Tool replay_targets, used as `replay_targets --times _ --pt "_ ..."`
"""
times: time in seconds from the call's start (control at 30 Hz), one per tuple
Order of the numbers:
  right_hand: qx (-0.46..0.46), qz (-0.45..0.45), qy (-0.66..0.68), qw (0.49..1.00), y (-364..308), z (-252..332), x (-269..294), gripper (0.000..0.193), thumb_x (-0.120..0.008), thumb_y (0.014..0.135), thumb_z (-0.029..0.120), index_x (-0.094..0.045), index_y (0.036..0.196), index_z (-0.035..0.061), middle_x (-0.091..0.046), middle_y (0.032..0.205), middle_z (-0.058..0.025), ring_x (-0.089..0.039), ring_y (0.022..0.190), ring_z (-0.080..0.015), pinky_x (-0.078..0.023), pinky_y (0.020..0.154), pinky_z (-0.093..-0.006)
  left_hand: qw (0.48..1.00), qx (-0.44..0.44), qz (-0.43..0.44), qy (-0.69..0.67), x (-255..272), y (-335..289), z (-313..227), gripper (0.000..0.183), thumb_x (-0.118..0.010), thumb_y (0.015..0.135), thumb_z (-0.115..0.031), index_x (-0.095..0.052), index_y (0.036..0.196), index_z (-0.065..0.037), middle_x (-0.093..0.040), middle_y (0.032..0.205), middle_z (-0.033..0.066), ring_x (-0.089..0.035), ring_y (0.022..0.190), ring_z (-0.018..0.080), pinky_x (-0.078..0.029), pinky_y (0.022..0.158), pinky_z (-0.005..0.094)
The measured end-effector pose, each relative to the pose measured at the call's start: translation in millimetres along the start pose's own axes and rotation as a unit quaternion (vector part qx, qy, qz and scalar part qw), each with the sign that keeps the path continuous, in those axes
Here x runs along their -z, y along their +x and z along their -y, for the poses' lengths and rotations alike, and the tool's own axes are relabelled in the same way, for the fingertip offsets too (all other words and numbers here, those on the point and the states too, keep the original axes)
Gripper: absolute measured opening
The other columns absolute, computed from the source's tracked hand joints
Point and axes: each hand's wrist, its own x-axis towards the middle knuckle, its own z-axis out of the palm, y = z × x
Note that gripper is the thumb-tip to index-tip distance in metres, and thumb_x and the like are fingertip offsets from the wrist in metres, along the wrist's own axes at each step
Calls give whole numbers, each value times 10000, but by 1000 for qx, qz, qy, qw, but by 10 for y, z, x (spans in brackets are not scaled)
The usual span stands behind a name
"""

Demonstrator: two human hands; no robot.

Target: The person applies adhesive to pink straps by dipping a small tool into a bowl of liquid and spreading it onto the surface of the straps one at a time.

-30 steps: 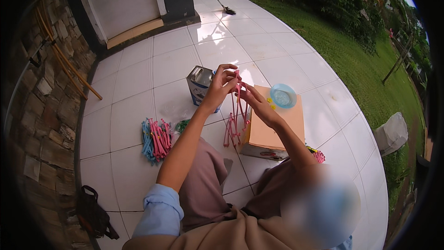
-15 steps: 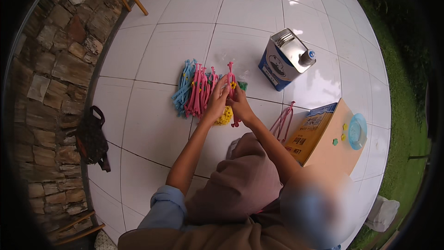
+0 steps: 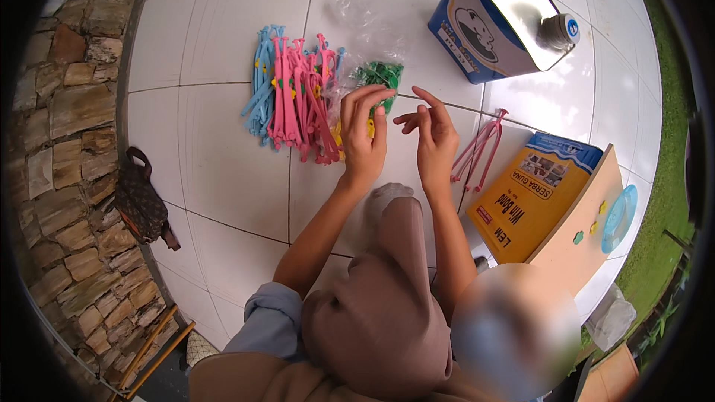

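Left hand point(image 3: 363, 147) and right hand point(image 3: 438, 145) — both loosely spread — near a clear bag point(image 3: 366, 36) of green pieces point(image 3: 385, 77)

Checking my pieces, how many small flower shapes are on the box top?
3: two yellow flowers beside the blue dish, one green flower farther left; the dish may hide more.

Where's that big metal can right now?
In the head view, the metal can stands at the upper right on the white tiled floor, beyond the right hand and the cardboard box.
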Motion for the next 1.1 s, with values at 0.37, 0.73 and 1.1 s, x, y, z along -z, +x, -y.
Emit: replay_targets --times 0.37,0.73,1.1 --pt "40 -372 -382 845 -146 -1275 1041 509 -502 813 11 -347 1298 10 -410 1157 -198 -377 1136 -340 -330 944 -404 936 39 346 -41 -1675 -837 95 371 -463 826 -14 -425 1193 -53 -476 1104 130 -531 946 243 -478 764 336" --pt "221 -332 -154 904 -577 203 861 453 -484 754 -114 -495 1179 42 -489 1070 -129 -549 879 -230 -491 705 -302 946 -1 245 -212 -820 -173 -978 459 -494 772 86 -448 1206 -58 -487 1146 104 -537 935 191 -485 744 304" --pt "458 -72 -378 801 -1609 2382 1497 514 -496 725 -113 -438 1196 83 -590 911 -115 -577 837 -251 -482 708 -358 815 -551 153 95 504 1094 -2756 348 -687 669 -78 -600 1005 -105 -577 921 9 -550 894 187 -475 804 329"
